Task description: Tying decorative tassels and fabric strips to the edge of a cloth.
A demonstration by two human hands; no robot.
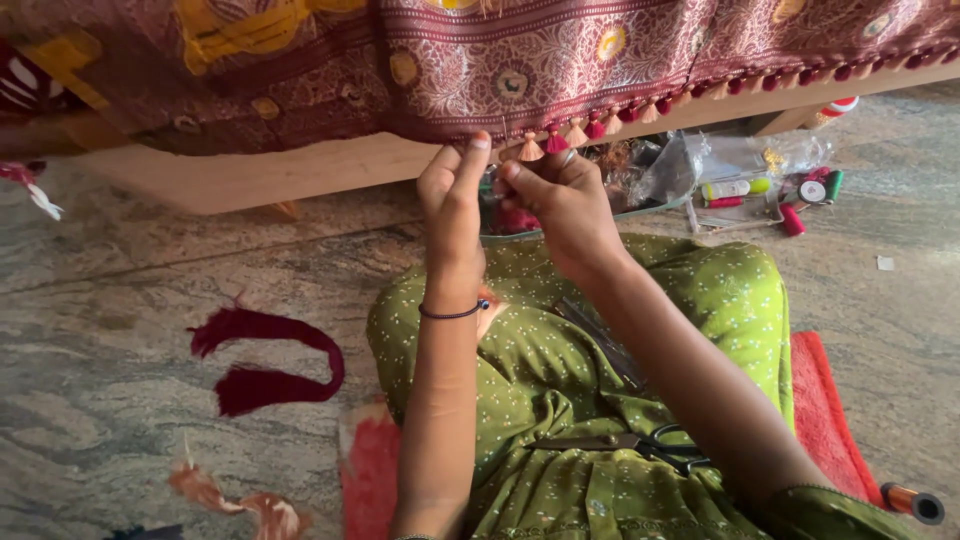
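Note:
A maroon patterned cloth with gold motifs hangs over a wooden edge, and a row of small red and peach tassels runs along its hem. My left hand pinches the hem with thumb and fingers raised. My right hand, a ring on one finger, is pressed close beside it, fingers pinched at the hem near a peach tassel. What sits between the fingertips is too small to tell. Dark scissors lie on my green dotted lap.
A maroon thread bundle lies on the stone floor to the left, with peach threads below it. A tray and plastic bags with thread spools sit under the wooden edge. A copper-coloured spool rests by the red mat.

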